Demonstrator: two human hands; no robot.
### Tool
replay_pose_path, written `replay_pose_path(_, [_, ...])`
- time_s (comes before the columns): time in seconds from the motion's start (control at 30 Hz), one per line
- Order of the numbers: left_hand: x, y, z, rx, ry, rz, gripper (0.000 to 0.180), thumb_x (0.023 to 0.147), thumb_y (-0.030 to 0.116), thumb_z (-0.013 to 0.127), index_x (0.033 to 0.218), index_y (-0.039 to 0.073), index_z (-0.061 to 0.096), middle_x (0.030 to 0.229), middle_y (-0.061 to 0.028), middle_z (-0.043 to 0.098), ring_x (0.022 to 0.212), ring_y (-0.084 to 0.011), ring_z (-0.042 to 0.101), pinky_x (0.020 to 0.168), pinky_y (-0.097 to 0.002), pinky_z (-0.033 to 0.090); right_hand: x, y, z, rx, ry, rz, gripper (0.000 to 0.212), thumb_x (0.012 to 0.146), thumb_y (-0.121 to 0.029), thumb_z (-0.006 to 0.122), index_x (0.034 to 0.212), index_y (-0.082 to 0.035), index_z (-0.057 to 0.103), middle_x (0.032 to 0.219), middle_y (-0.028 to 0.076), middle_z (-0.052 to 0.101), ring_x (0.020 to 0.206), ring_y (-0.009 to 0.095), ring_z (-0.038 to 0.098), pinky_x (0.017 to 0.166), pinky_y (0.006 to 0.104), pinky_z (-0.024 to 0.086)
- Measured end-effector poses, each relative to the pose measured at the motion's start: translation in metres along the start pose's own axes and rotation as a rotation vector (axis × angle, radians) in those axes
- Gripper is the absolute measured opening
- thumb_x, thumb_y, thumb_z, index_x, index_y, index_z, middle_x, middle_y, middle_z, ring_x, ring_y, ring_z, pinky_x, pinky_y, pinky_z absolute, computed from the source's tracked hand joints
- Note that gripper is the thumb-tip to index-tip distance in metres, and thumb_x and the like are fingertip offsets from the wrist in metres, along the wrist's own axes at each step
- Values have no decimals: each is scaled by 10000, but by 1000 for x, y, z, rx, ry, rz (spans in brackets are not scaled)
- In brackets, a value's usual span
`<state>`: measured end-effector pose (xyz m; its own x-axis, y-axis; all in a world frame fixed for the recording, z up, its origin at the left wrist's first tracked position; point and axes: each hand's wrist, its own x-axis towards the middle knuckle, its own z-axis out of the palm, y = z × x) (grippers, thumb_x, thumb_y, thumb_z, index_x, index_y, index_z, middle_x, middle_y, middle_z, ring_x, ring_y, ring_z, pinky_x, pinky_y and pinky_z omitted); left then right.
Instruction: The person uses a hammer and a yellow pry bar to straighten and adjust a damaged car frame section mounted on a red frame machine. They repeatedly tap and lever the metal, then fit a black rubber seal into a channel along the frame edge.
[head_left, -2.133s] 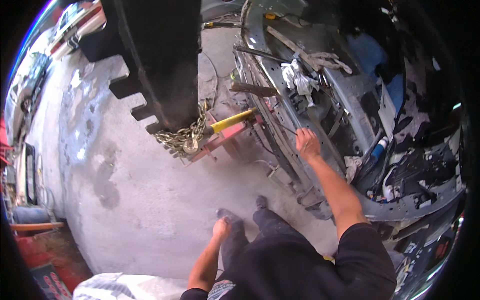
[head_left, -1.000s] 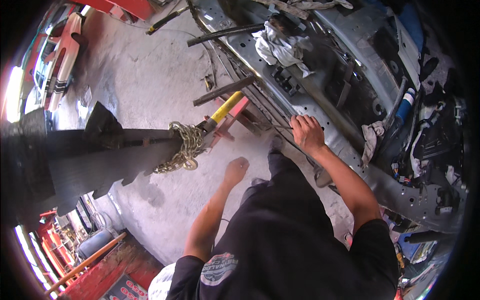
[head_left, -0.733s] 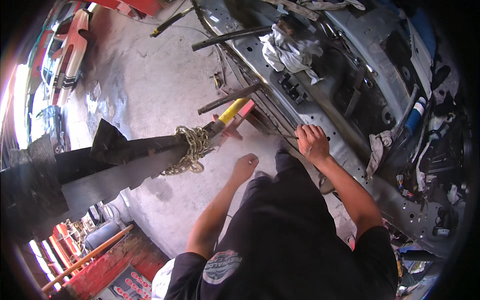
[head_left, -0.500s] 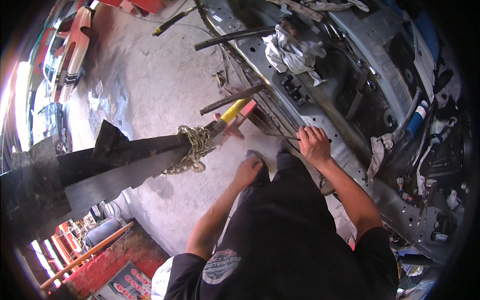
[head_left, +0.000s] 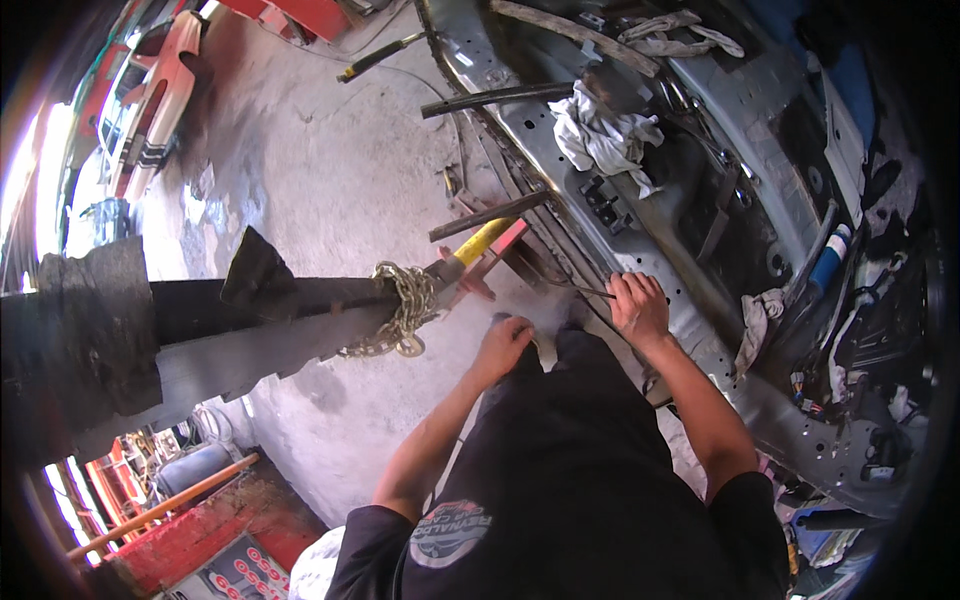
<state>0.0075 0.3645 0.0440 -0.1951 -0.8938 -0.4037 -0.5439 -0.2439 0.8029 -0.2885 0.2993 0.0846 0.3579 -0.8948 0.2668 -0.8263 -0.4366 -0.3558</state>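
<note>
Right hand (head_left: 638,308) first: the fingers are curled shut around the near end of a thin dark metal rod (head_left: 585,291), knuckles up. The rod pokes out leftward from the fist, low and nearly level, running along the edge of the stripped grey car body (head_left: 700,330) where its sill meets the floor. The far tip lies close to the red clamp piece (head_left: 495,255), though whether it touches is hard to tell.

Left hand (head_left: 500,345) now: it hangs loose over the person's own knee, fingers half bent and gripping nothing, just beside the rod but apart from it. It sits below and left of the right fist.

Moving outward: just past the left hand, a rusty chain (head_left: 400,312) is wrapped around the end of a long dark steel beam (head_left: 200,330) that stretches away to the left. A yellow-handled tool (head_left: 480,240) angles up from the chain toward the car, beside the red clamp.

Further up, a crumpled white rag (head_left: 600,135) lies on the bare car floor, and a blue-and-white can (head_left: 828,258) sits deeper inside to the right. Stained concrete floor (head_left: 330,150) spreads off to the upper left.
</note>
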Motion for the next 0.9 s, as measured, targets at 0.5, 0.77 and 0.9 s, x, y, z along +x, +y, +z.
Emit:
replay_pose_path(0.5, [-35,-68,28,83,-29,-25,274,913,274,653,1022,36,733,980,-195,728,944,-377,695,835,-457,535,5,2,-2,121,-48,92,145,878,-135,697,959,-53,609,878,124,676,850,350,659,756,468,509])
replay_pose_path(0.77, [-56,-114,27,88,-34,-51,286,914,289,653,1056,53,732,998,-194,731,963,-384,694,859,-451,538,-1,1,-15,148,-4,376,215,935,-203,665,1036,-13,673,1000,179,711,928,374,681,793,454,546])
replay_pose_path(0.9, [-63,-117,10,88,-42,-41,293,921,297,649,1061,52,727,1005,-195,733,971,-385,696,866,-450,537,-16,0,-16,56,-15,405,219,962,-175,612,1095,-6,648,1027,195,678,958,396,654,809,475,528])
